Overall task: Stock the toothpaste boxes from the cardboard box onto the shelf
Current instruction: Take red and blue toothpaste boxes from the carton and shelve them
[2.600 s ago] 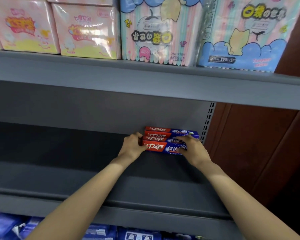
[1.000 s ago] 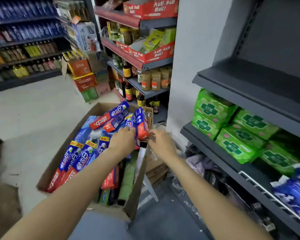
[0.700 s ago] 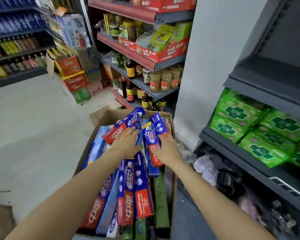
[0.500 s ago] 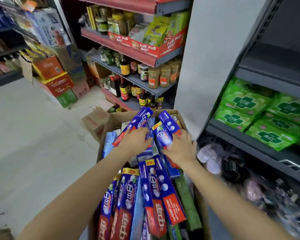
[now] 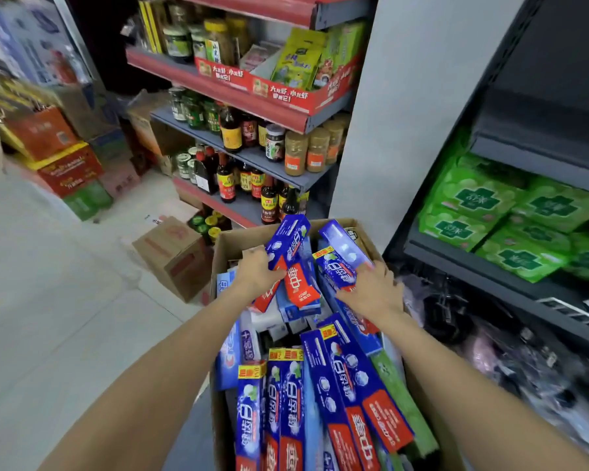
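Note:
An open cardboard box (image 5: 238, 239) stands on the floor below me, filled with several blue-and-red toothpaste boxes lying at mixed angles. My left hand (image 5: 257, 271) grips a blue-and-red toothpaste box (image 5: 291, 260) at the far end of the carton, lifting it at a slant. My right hand (image 5: 371, 292) rests on another blue toothpaste box (image 5: 335, 268) beside it, fingers spread over it. More toothpaste boxes (image 5: 347, 385) lie near my forearms. The dark grey shelf (image 5: 538, 161) is at the right.
Green packs (image 5: 480, 198) fill the lower grey shelf at right; dark bagged goods (image 5: 490, 338) lie beneath. A red-edged rack of jars and sauce bottles (image 5: 245, 137) stands ahead. A small carton (image 5: 174, 253) and stacked cartons (image 5: 65, 164) sit on the floor at left.
I turned away from the shelf toward the carton. Both hands reached into it; my left hand has closed round a toothpaste box and raised it, my right has settled on another.

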`<action>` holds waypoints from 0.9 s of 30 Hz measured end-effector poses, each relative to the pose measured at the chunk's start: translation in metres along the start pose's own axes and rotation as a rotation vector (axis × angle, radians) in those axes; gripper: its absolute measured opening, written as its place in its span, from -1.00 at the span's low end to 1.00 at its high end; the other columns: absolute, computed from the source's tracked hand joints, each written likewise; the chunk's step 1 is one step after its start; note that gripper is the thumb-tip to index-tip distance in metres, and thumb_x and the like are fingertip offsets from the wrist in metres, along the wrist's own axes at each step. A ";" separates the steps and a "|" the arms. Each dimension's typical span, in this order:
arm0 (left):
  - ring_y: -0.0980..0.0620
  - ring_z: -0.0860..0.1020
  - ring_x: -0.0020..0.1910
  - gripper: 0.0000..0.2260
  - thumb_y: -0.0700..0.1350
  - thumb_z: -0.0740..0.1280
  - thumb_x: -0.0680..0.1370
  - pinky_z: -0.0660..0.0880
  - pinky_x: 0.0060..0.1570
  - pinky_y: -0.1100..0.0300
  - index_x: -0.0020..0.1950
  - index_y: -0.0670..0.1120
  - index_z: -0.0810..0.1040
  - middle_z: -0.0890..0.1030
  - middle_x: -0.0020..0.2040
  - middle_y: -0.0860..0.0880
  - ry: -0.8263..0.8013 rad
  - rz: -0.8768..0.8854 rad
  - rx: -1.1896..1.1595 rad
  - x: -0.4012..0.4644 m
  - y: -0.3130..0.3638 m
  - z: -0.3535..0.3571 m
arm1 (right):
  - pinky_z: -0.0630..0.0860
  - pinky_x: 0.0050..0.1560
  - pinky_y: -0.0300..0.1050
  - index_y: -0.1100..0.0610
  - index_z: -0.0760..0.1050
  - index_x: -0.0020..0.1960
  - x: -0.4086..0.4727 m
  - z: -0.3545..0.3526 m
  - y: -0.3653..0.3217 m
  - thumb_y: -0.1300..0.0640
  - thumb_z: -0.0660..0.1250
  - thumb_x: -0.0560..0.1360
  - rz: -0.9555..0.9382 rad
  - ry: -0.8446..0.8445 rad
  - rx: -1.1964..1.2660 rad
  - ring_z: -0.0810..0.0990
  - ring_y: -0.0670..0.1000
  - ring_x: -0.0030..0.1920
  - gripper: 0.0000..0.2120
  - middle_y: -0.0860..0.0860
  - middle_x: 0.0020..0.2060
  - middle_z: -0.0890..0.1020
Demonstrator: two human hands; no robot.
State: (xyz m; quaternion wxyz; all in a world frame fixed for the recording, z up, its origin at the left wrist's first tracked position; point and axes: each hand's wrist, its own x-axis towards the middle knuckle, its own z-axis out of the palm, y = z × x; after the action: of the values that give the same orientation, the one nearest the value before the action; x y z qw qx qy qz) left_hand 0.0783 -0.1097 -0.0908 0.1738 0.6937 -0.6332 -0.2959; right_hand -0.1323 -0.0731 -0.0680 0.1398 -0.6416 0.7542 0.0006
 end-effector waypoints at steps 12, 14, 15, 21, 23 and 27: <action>-0.02 0.61 -0.14 -0.67 -0.05 0.36 0.52 0.54 -0.14 0.13 0.15 -0.08 0.27 0.57 0.02 -0.08 -0.127 0.085 -0.680 -0.049 0.115 -0.032 | 0.56 -0.15 -0.07 0.24 0.48 0.09 -0.037 -0.096 0.046 0.09 0.25 0.51 0.227 -0.254 1.768 0.62 0.05 -0.23 -0.75 0.14 -0.14 0.63; 0.02 0.59 -0.19 -0.66 -0.05 0.36 0.52 0.51 -0.22 0.18 0.17 -0.07 0.26 0.58 0.02 -0.09 -0.176 0.144 -0.724 -0.057 0.144 -0.026 | 0.55 -0.15 -0.07 0.24 0.46 0.13 -0.050 -0.111 0.065 0.08 0.21 0.51 0.173 -0.269 1.864 0.63 0.04 -0.22 -0.71 0.14 -0.15 0.64; 0.03 0.59 -0.22 -0.64 -0.03 0.37 0.51 0.50 -0.23 0.17 0.17 -0.05 0.26 0.58 0.00 -0.07 -0.186 0.175 -0.698 -0.062 0.159 -0.021 | 0.55 -0.19 -0.09 0.25 0.46 0.11 -0.055 -0.117 0.076 0.08 0.18 0.51 0.159 -0.243 1.884 0.63 0.03 -0.26 -0.72 0.14 -0.17 0.64; -0.07 0.54 0.10 -0.62 0.07 0.23 0.57 0.37 -0.01 0.17 0.35 0.03 0.28 0.54 0.17 -0.04 -0.156 0.469 -0.221 -0.105 0.264 0.032 | 0.55 -0.45 -0.22 0.22 0.46 -0.03 -0.102 -0.158 0.167 0.09 0.20 0.54 0.115 0.040 2.038 0.58 0.00 -0.46 -0.81 0.12 -0.33 0.61; -0.08 0.51 0.17 -0.63 0.08 0.14 0.61 0.33 -0.01 0.19 0.37 -0.03 0.30 0.52 0.24 -0.09 -0.214 0.503 -0.158 -0.120 0.302 0.055 | 0.57 -0.39 -0.19 0.21 0.47 -0.06 -0.121 -0.170 0.209 0.10 0.27 0.52 0.131 0.144 1.984 0.59 0.00 -0.43 -0.84 0.12 -0.31 0.60; -0.13 0.54 0.10 -0.59 0.11 0.23 0.55 0.38 -0.05 0.16 0.23 -0.17 0.43 0.57 0.16 -0.16 -0.215 0.640 -0.092 -0.162 0.387 0.111 | 0.56 -0.17 -0.07 0.16 0.50 -0.10 -0.157 -0.190 0.306 0.13 0.33 0.48 0.167 0.262 1.960 0.58 0.06 -0.28 -0.91 0.12 -0.23 0.59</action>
State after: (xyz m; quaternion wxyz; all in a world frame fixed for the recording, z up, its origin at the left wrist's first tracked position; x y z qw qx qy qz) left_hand -0.2953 0.0111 0.0937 0.2215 0.4163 -0.8193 -0.3261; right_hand -0.4471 0.0982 0.0930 0.5235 -0.1823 0.4737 -0.6843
